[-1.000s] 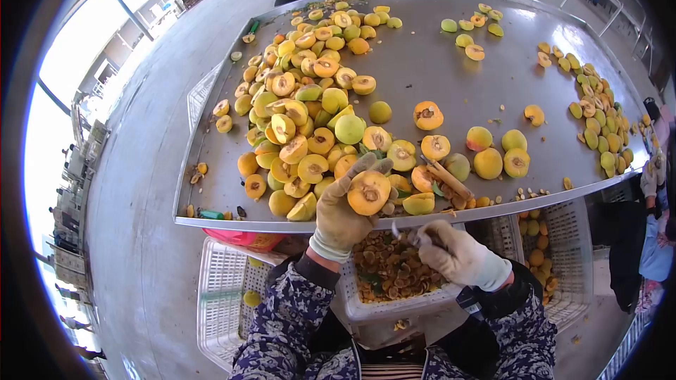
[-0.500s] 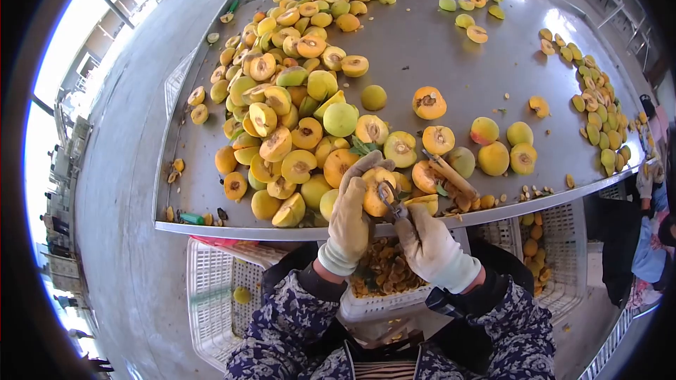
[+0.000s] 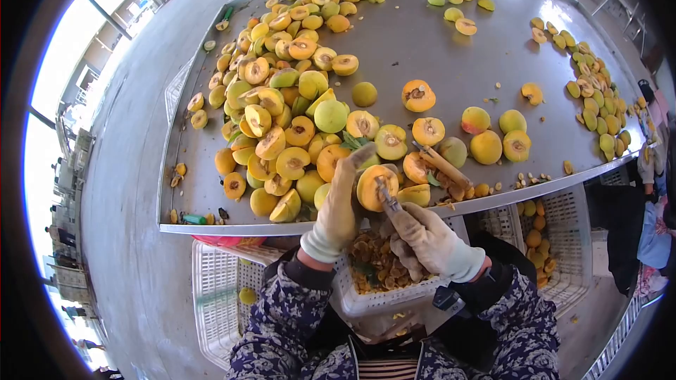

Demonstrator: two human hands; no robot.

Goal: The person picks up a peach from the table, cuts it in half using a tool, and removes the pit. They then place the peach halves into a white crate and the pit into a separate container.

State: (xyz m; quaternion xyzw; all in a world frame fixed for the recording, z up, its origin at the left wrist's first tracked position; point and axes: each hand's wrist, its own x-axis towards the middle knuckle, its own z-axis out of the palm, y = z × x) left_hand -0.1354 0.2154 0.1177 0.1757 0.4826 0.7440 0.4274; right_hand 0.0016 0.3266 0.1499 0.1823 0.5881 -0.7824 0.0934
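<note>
Both my hands wear pale, stained work gloves. My left hand is cupped at the near table edge, fingers pointing up, against a yellow peach half with its cut face toward me; its thumb is hidden. My right hand grips a metal pitting tool, whose tip lies on the middle of that cut face. Close beyond are more peach halves, a green leaf and a wooden-handled tool lying among the fruit.
A large metal table carries a heap of halved peaches on the left and another pile at right. Below its edge stand a white crate of brown scraps and a crate with peaches. Another person's gloved hand is far right.
My left fingers have straightened from curling over the peach half. The peach half looks larger and its cut face turns more toward me. The tool tip is now on its middle.
</note>
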